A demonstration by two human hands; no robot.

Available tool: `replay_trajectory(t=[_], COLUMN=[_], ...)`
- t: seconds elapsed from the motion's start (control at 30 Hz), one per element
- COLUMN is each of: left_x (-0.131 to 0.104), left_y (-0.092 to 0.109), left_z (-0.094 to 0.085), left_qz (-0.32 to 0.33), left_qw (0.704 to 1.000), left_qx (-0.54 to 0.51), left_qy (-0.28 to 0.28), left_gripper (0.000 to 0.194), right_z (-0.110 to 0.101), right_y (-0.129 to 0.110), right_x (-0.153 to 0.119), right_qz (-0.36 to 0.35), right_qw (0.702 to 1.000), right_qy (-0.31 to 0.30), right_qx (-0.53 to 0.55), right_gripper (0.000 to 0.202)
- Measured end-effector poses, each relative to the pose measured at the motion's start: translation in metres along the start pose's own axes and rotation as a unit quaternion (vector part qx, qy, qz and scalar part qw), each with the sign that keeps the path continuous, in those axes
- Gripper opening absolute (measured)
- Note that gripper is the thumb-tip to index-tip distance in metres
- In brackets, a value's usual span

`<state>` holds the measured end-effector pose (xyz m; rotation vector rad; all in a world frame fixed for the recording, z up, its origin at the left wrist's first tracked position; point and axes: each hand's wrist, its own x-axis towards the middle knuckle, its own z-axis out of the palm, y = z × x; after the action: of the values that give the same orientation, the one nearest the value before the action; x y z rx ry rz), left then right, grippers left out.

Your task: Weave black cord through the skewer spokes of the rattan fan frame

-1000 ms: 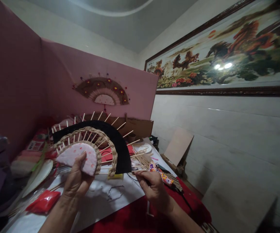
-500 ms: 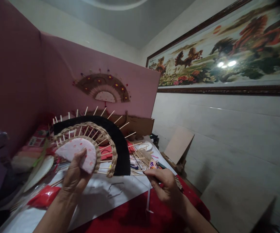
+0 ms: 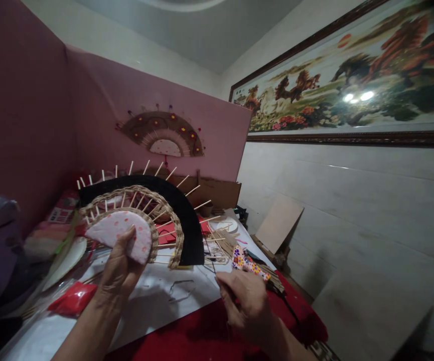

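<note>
fan of pale wooden sticks (image 3: 145, 218), spread in a wide arc, is held up above the bench (image 3: 145, 311), its stick tips pointing up and to the right. the left hand (image 3: 121, 265) grasps its half-round base of pink spotted fabric (image 3: 107, 228), thumb pressed flat on the front. two braided bands of tan straw (image 3: 178, 233) cross the sticks, and a broad black cloth band (image 3: 191, 235) curves outside them. the right hand (image 3: 247, 298), well apart from the base, has thumb and forefinger pinched on a thin dark strand (image 3: 209, 261) just below the black band's lower right end; where the strand starts is hard to make out. a flower-patterned white piece (image 3: 252, 266) lies just behind that hand, and a clear bag with red contents (image 3: 73, 299) lies near the left forearm.
</note>
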<state>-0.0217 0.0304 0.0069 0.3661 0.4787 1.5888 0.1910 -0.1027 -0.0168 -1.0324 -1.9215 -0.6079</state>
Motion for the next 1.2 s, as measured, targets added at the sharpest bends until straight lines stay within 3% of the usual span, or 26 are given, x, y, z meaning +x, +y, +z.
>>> replay_trajectory(t=[0.33,0.43,0.57,0.7,0.97,1.1,1.2], left_x=[-0.001,0.000,-0.001,-0.002,-0.002,-0.002,-0.001], left_y=[-0.004,-0.003,-0.002,-0.001,0.001,0.000,-0.001], left_z=[0.000,0.000,0.000,0.000,0.002,0.001,0.001], left_qz=[-0.004,-0.013,-0.036,-0.050,-0.029,-0.022,-0.023], left_qw=[1.000,1.000,0.999,0.999,0.999,1.000,0.999], left_qx=[-0.014,-0.020,-0.012,-0.001,-0.007,0.002,0.018], left_qy=[0.006,0.008,0.010,0.008,0.020,0.020,0.016], left_gripper=[0.014,0.014,0.012,0.011,0.013,0.014,0.011], right_z=[0.021,0.027,0.032,0.026,0.009,0.002,-0.002], right_y=[-0.011,-0.011,-0.004,0.007,0.015,0.019,0.023], right_x=[-0.002,-0.003,0.000,0.007,0.006,0.004,0.008], right_qz=[0.065,0.134,0.254,0.302,0.211,0.123,0.099], right_qw=[0.991,0.976,0.929,0.915,0.964,0.985,0.989], right_qy=[-0.023,-0.007,0.012,0.031,0.114,0.109,0.094], right_qx=[0.112,0.170,0.269,0.266,0.116,0.059,0.065], right_gripper=[0.016,0.012,0.013,0.016,0.004,0.011,0.015])
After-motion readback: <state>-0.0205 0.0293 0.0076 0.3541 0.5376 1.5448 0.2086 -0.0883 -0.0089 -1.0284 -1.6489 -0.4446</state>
